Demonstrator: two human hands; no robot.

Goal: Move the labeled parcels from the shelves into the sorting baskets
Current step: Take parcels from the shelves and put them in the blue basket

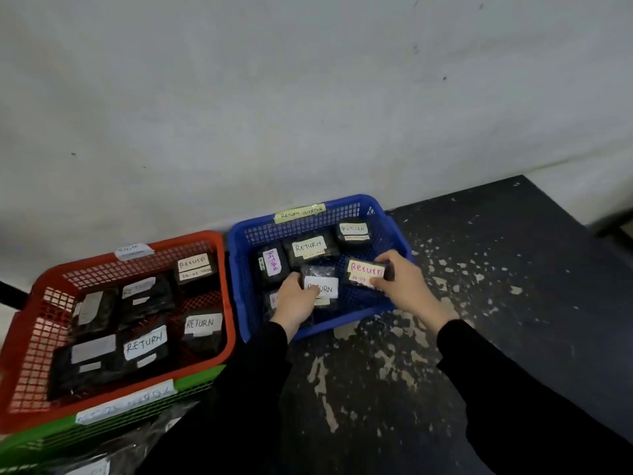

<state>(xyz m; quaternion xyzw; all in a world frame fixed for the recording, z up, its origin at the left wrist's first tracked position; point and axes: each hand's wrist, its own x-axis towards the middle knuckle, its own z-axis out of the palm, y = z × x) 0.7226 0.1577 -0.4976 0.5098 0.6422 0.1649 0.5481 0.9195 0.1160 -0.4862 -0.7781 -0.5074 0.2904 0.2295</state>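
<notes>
Parcels sit in your blue basket. Your right hand pinches the pink-lettered parcel, lying sideways. Your left hand holds the middle parcel. A red basket sits close on the left.

This looks like a back room where parcels get sorted — a small storeroom or mail room. A red basket and a blue basket sit on a dark, worn floor by a plain grey wall. Both hold black wrapped parcels with handwritten "RETURN" labels — the blue one's tag reads "RETURN OVERDUE".
</notes>
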